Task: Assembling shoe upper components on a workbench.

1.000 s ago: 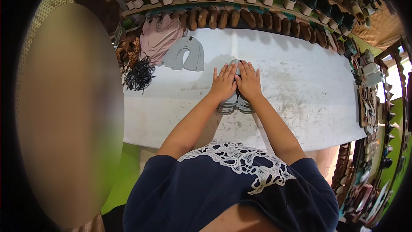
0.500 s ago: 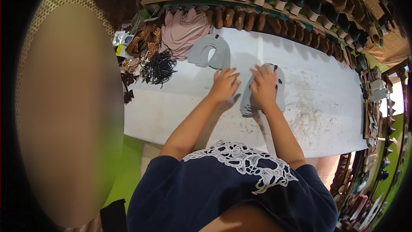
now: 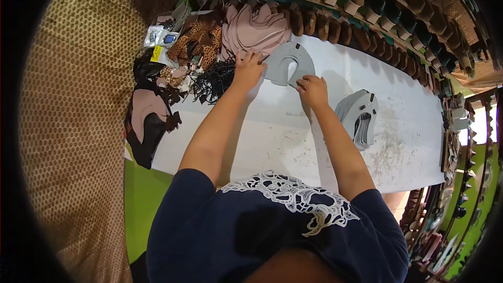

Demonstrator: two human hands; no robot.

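Note:
A small pile of grey horseshoe-shaped pieces (image 3: 302, 58), with a dark tab at the top of the curve, lies flat on the white table. My left hand (image 3: 248, 70) is open at its left side, fingers stretched and apart by the pink pieces and black strands. My right hand (image 3: 313, 91) has its fingers curled together at the end of the right leg, pinching it. How many layers are in that pinch is hidden. To the right, apart from both hands, sits a thicker stack of similar grey pieces (image 3: 343, 111) with dark tabs.
Pink cut pieces (image 3: 251, 29), leopard-print pieces (image 3: 201, 42) and black strands (image 3: 212, 81) crowd the far left of the white table (image 3: 262, 141). Shoes and brown shoe forms line racks (image 3: 361, 39) along the far edge. A patterned curtain (image 3: 84, 126) hangs at left.
Both hands have moved left from the thicker grey stack to the smaller pile. My right hand has let go of the stack and now pinches the pile's leg. The view has turned left.

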